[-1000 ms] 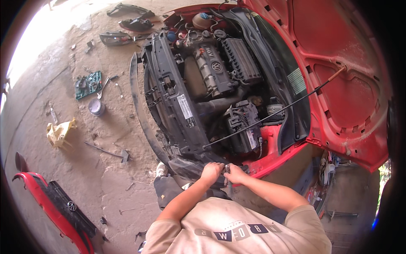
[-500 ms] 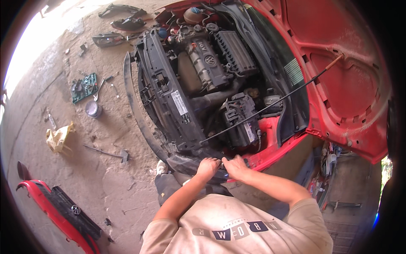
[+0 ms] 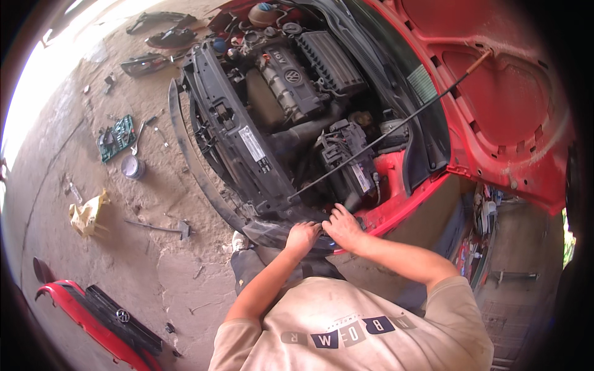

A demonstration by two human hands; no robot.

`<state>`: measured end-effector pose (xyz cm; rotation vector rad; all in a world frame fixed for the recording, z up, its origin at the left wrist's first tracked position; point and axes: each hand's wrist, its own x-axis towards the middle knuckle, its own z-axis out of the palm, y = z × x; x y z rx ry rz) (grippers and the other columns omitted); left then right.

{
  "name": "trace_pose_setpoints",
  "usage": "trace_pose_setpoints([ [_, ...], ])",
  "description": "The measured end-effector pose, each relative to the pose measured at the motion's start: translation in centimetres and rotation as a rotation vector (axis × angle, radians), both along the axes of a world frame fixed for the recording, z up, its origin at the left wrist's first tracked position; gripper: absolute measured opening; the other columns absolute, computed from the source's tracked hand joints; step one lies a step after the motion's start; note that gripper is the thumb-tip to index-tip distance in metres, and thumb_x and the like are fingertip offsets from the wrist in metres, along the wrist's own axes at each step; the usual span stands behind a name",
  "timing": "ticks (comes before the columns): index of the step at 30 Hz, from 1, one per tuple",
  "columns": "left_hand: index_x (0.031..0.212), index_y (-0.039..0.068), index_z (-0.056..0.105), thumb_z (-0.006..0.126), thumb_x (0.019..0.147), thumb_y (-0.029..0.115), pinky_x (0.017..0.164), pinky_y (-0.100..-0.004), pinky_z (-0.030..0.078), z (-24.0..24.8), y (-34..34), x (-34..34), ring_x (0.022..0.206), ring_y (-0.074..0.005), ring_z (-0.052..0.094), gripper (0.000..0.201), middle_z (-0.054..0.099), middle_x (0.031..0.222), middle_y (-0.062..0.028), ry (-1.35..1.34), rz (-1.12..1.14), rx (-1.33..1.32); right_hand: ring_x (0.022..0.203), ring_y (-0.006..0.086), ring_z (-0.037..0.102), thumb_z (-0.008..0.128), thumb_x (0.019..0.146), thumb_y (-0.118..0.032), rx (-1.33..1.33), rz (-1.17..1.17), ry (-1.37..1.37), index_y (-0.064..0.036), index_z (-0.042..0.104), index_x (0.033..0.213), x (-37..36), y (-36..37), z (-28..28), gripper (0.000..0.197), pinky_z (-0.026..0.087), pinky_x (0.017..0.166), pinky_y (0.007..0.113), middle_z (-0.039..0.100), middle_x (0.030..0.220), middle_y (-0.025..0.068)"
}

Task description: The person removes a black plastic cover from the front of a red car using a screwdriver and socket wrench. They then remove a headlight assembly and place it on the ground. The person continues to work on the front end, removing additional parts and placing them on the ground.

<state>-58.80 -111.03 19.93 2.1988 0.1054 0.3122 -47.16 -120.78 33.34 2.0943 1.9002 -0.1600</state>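
Dusty floor [image 3: 148,272] | left hand [image 3: 303,236]: fingers curled at car corner [image 3: 267,232], hold unclear | right hand [image 3: 344,231]: fingers parted

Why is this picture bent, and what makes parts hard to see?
All in the head view: the fisheye lens bends straight edges and leaves a black rim; glare whitens the upper left beyond the dusty grey concrete floor; shadow darkens gaps beside the boxy black battery; detail between bare left hand and bare right hand is unclear.
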Motion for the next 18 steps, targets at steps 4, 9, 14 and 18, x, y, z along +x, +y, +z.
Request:
trace_pose_setpoints([
  [4,0.097,0.011,0.068,0.063,0.089,0.025,0.083,-0.0382,0.051,0.5,-0.2,0.5,0.093,-0.0252,0.067,0.017,0.07,0.097,-0.0053,0.052,-0.025,0.045,0.096,0.031,0.062,0.061,0.079,-0.017,0.07,-0.027,0.105,-0.0066,0.061,0.085,0.7,-1.0,-0.9,0.012,0.042,0.106,0.049,0.063,0.08,0.0147],
  [9,0.096,0.012,0.069,0.063,0.088,0.025,0.08,-0.0371,0.051,-0.8,-0.6,0.9,0.09,-0.0233,0.067,0.016,0.07,0.095,-0.0039,0.029,0.027,0.093,0.087,0.0275,0.072,0.065,0.087,-0.014,-0.174,-1.24,0.922,-0.0003,0.06,0.091,-1.7,-0.4,-1.8,0.015,0.053,0.085,0.042,0.072,0.088,0.0179],
  [14,0.095,0.008,0.069,0.065,0.086,0.022,0.08,-0.0402,0.051,0.8,0.2,0.1,0.088,-0.0283,0.066,0.018,0.069,0.093,-0.0084,0.035,-0.01,0.002,0.089,0.0329,0.065,0.054,0.088,-0.015,0.042,0.004,0.012,-0.0056,0.059,0.093,0.2,-0.7,-0.3,0.013,0.04,0.106,0.045,0.068,0.081,0.0154],
  [18,0.098,0.007,0.069,0.065,0.086,0.021,0.082,-0.0396,0.052,0.7,0.1,0.3,0.089,-0.0284,0.066,0.019,0.069,0.095,-0.0086,0.079,-0.023,0.029,0.083,0.0326,0.066,0.059,0.085,-0.015,-0.096,-0.282,0.185,-0.0034,0.06,0.087,-0.2,-0.9,-0.7,0.012,0.046,0.1,0.046,0.067,0.081,0.0181],
])
